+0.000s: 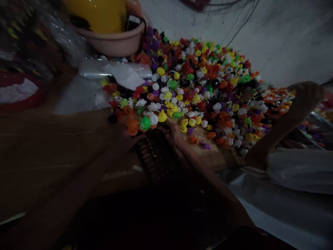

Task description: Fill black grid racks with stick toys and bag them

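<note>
A dark slotted rack [156,154] lies before me on the wooden surface. My left hand [128,139] is at its upper left edge, the thumb over the rim and the other fingers in shadow; it looks closed on the rack. At the far end stand an orange pumpkin-like figure [132,125], a green one [145,123], a white one [153,118] and a yellow one [162,116]. My right hand [173,133] bends over the upper right corner, fingers curled together. What it holds, if anything, is hidden by dimness.
A large heap of small colourful plastic figures [197,83] reaches back to the wall. Behind stands a pink basin [114,43] with a phone [133,22] at its rim. Clear plastic bags [83,90] lie left. Another person's bent arm or leg [281,128] is at right.
</note>
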Tool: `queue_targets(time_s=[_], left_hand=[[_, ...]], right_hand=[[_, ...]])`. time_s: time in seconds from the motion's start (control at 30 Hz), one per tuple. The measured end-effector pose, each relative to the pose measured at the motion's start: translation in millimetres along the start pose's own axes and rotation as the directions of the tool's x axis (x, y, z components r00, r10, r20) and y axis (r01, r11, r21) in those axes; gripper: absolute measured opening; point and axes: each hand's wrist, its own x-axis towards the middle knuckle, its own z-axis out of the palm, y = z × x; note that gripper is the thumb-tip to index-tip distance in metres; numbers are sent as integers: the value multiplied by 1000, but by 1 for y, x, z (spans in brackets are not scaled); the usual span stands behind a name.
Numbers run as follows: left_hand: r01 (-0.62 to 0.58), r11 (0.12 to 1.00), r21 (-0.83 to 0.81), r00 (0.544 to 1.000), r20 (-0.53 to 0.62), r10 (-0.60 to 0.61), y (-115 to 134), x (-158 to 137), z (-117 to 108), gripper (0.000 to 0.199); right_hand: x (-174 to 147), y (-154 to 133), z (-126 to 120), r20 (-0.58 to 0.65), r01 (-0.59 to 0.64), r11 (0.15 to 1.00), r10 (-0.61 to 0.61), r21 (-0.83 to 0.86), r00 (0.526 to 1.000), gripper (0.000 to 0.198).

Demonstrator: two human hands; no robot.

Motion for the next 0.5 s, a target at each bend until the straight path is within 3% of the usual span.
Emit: queue_targets(time_s=[0.1, 0.2, 0.23, 0.37, 0.5], left_hand=[[-22, 1000, -20, 1000, 13, 22, 1, -1, 0, 42], [-9, 1000, 17, 1000, 9, 8, 1, -1, 0, 45], [-16, 999, 30, 1000, 2, 16, 2, 0, 0, 46], [-43, 993, 107, 998, -49, 49, 3, 3, 2, 51], [-69, 984, 161, 995, -60, 80, 3, 6, 0, 50]], right_hand=[[-1, 17, -41, -35, 29, 997, -31, -68, 999, 32], [5, 51, -97, -311, -129, 933, 19, -336, 950, 36], [9, 64, -112, -329, -171, 885, 21, -433, 944, 35], [34, 109, -139, -157, -130, 764, 37, -631, 987, 33], [50, 121, -141, -133, -131, 738, 56, -662, 989, 24]])
